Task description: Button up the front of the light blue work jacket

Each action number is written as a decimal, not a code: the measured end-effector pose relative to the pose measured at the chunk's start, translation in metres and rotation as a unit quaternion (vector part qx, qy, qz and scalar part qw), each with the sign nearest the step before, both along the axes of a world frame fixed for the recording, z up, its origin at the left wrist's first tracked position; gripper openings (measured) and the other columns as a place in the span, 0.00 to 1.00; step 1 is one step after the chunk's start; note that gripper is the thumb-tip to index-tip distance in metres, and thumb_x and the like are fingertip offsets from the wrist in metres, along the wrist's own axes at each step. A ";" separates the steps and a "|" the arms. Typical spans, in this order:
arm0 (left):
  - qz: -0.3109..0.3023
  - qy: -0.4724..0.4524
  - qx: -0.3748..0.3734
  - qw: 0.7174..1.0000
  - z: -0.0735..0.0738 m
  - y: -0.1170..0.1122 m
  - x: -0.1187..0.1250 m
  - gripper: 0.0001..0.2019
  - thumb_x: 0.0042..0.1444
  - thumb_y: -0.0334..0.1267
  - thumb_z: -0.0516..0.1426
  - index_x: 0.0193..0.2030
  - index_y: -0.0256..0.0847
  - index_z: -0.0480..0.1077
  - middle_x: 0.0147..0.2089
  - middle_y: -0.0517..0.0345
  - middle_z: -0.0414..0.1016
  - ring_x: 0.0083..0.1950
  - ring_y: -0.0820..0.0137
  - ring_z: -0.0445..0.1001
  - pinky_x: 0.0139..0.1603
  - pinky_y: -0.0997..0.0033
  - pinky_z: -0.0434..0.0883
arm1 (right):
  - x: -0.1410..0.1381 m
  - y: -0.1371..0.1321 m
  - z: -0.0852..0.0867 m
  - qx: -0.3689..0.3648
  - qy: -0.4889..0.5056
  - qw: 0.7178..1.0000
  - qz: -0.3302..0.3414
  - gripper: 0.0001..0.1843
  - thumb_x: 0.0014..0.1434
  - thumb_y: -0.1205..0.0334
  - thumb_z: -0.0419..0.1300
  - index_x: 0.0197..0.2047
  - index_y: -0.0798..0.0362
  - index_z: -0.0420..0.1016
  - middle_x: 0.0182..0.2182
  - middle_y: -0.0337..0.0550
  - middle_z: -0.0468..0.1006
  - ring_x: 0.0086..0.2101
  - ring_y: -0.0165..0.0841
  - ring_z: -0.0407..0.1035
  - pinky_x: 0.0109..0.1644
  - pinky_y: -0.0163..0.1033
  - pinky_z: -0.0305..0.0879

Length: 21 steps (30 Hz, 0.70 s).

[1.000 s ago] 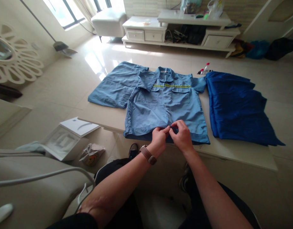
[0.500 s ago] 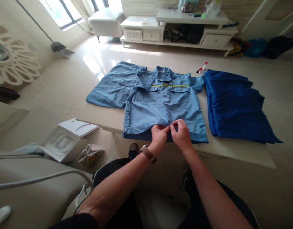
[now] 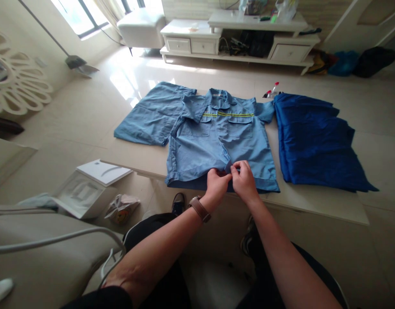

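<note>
A light blue short-sleeved work shirt (image 3: 200, 148), with a collar, two chest pockets and a yellow stripe, lies face up with its hem towards me. At the middle of that hem, my left hand (image 3: 217, 185) is closed on the front edge, thumb pointing right. Close against it, my right hand (image 3: 244, 180) pinches the same edge between thumb and fingers. The cloth is lifted a little there, and the darker inside of the back shows below. Whether a button sits between the fingertips is too small to tell.
Under the shirt is a pale low table (image 3: 332, 210). A folded light blue garment (image 3: 146, 113) lies left, a dark blue cloth stack (image 3: 313, 141) right. Bottles with red caps (image 3: 274, 89) stand behind. An open white box (image 3: 88, 189) is on the floor, beside a sofa (image 3: 55, 266).
The front edge at the hem is now turned up more between my fingers. Both hands stay at nearly the same place, and the view has shifted slightly.
</note>
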<state>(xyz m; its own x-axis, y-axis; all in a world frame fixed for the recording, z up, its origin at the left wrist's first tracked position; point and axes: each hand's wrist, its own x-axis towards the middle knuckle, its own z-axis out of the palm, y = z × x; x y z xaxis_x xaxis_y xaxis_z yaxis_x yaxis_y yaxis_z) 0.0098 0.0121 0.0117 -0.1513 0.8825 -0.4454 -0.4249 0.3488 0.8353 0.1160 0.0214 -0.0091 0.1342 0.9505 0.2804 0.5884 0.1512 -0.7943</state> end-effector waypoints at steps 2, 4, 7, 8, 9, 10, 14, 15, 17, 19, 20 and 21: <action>-0.019 0.021 0.009 1.000 0.001 0.001 0.000 0.12 0.37 0.23 0.70 0.28 0.35 0.74 0.29 0.57 0.78 0.31 0.72 0.72 0.35 0.73 0.66 | 0.000 0.000 0.000 -0.001 0.004 1.000 -0.005 0.04 0.64 0.60 0.54 0.36 0.47 0.64 0.37 0.46 0.72 0.41 0.41 0.68 0.48 0.47 0.68; -0.036 0.033 0.019 0.999 0.000 0.004 -0.002 0.11 0.38 0.22 0.69 0.28 0.35 0.74 0.29 0.56 0.78 0.31 0.72 0.72 0.34 0.73 0.66 | 0.000 0.000 -0.001 -0.009 0.012 1.000 -0.013 0.04 0.64 0.60 0.54 0.35 0.47 0.64 0.37 0.46 0.72 0.41 0.41 0.68 0.48 0.47 0.68; -0.053 0.039 0.041 0.997 -0.002 0.006 -0.004 0.10 0.39 0.21 0.67 0.28 0.35 0.75 0.29 0.55 0.79 0.31 0.71 0.74 0.34 0.73 0.67 | 0.000 0.000 -0.002 -0.034 0.037 0.999 -0.022 0.04 0.62 0.59 0.54 0.34 0.47 0.65 0.37 0.46 0.72 0.41 0.41 0.68 0.49 0.47 0.68; -0.057 0.043 0.047 0.996 -0.003 0.007 -0.005 0.09 0.39 0.22 0.67 0.28 0.35 0.75 0.29 0.55 0.79 0.31 0.71 0.74 0.34 0.73 0.67 | 0.000 0.000 -0.003 -0.043 0.045 0.998 -0.023 0.04 0.62 0.59 0.55 0.34 0.47 0.65 0.37 0.46 0.72 0.41 0.41 0.68 0.50 0.48 0.68; -0.060 0.050 0.051 0.996 -0.004 0.008 -0.007 0.09 0.39 0.22 0.67 0.28 0.35 0.75 0.29 0.55 0.79 0.31 0.71 0.74 0.33 0.74 0.66 | 0.001 0.001 -0.004 -0.053 0.053 0.997 -0.024 0.05 0.61 0.59 0.55 0.34 0.48 0.66 0.37 0.46 0.72 0.41 0.42 0.68 0.50 0.48 0.67; -0.062 0.059 0.051 0.995 -0.005 0.008 -0.008 0.10 0.39 0.22 0.67 0.27 0.36 0.75 0.29 0.56 0.79 0.31 0.71 0.73 0.33 0.74 0.66 | 0.001 0.001 -0.005 -0.061 0.059 0.996 -0.024 0.05 0.61 0.58 0.55 0.33 0.48 0.66 0.37 0.46 0.72 0.41 0.42 0.69 0.50 0.49 0.67; -0.061 0.082 0.036 0.994 -0.009 0.010 -0.012 0.11 0.38 0.22 0.68 0.29 0.36 0.75 0.30 0.56 0.79 0.32 0.71 0.73 0.35 0.73 0.67 | 0.002 0.003 -0.008 -0.074 0.077 0.994 -0.024 0.06 0.60 0.57 0.56 0.33 0.48 0.68 0.37 0.45 0.73 0.41 0.41 0.68 0.50 0.47 0.67; -0.056 0.081 0.034 0.995 -0.009 0.010 -0.012 0.11 0.39 0.23 0.68 0.30 0.36 0.75 0.31 0.56 0.79 0.32 0.70 0.74 0.36 0.73 0.67 | 0.002 0.003 -0.009 -0.071 0.078 0.994 -0.022 0.06 0.60 0.57 0.56 0.33 0.48 0.68 0.37 0.45 0.73 0.41 0.40 0.68 0.50 0.47 0.67; -0.045 0.071 0.036 0.996 -0.008 0.010 -0.013 0.10 0.40 0.23 0.68 0.30 0.35 0.76 0.31 0.55 0.79 0.34 0.70 0.74 0.37 0.71 0.68 | 0.003 0.003 -0.010 -0.067 0.075 0.995 -0.018 0.06 0.60 0.57 0.56 0.33 0.48 0.67 0.37 0.45 0.73 0.41 0.40 0.68 0.51 0.47 0.67; -0.031 0.061 0.039 0.997 -0.007 0.010 -0.013 0.09 0.40 0.22 0.67 0.29 0.35 0.76 0.31 0.55 0.79 0.34 0.69 0.74 0.38 0.71 0.68 | 0.003 0.003 -0.010 -0.062 0.068 0.996 -0.016 0.06 0.61 0.57 0.56 0.33 0.48 0.67 0.37 0.45 0.72 0.41 0.40 0.68 0.51 0.47 0.68; -0.027 0.057 0.038 0.997 -0.006 0.010 -0.013 0.09 0.40 0.22 0.66 0.29 0.36 0.75 0.31 0.56 0.79 0.33 0.70 0.73 0.38 0.70 0.67 | 0.003 0.003 -0.010 -0.056 0.063 0.996 -0.015 0.06 0.61 0.57 0.56 0.34 0.48 0.66 0.37 0.45 0.72 0.41 0.40 0.68 0.51 0.46 0.68; -0.024 0.057 0.035 0.998 -0.005 0.009 -0.013 0.08 0.41 0.22 0.66 0.28 0.36 0.75 0.30 0.56 0.78 0.32 0.70 0.72 0.38 0.70 0.67 | 0.003 0.003 -0.009 -0.048 0.057 0.997 -0.015 0.06 0.62 0.57 0.55 0.34 0.47 0.66 0.37 0.45 0.72 0.41 0.40 0.68 0.51 0.46 0.68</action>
